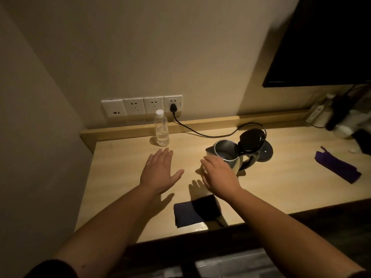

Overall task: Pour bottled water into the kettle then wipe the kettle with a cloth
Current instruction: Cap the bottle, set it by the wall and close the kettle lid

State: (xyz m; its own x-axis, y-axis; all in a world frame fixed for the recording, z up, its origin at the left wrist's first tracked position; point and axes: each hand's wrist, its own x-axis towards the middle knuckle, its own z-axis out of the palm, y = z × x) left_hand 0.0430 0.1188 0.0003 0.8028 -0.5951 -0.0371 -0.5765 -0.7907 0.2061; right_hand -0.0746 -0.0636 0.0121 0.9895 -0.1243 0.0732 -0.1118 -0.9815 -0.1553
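Observation:
A steel kettle (pixel 227 154) stands on the wooden desk (pixel 112 173) with its black lid (pixel 251 142) flipped up, off its round base (pixel 266 153). A clear water bottle (pixel 161 128) with a white cap stands upright near the back wall and looks partly filled. A dark folded cloth (pixel 192 214) lies at the desk's front edge. My left hand (pixel 160 173) hovers flat with straight fingers, just in front of the bottle. My right hand (pixel 217 174) is stretched over the kettle's near side, with relaxed fingers, holding nothing.
A black cord (pixel 200 133) runs from the wall sockets (pixel 142 106) across the desk to the kettle base. A purple folded item (pixel 337 167) lies at the right. Several cluttered things stand at the far right corner under a dark screen (pixel 325 43).

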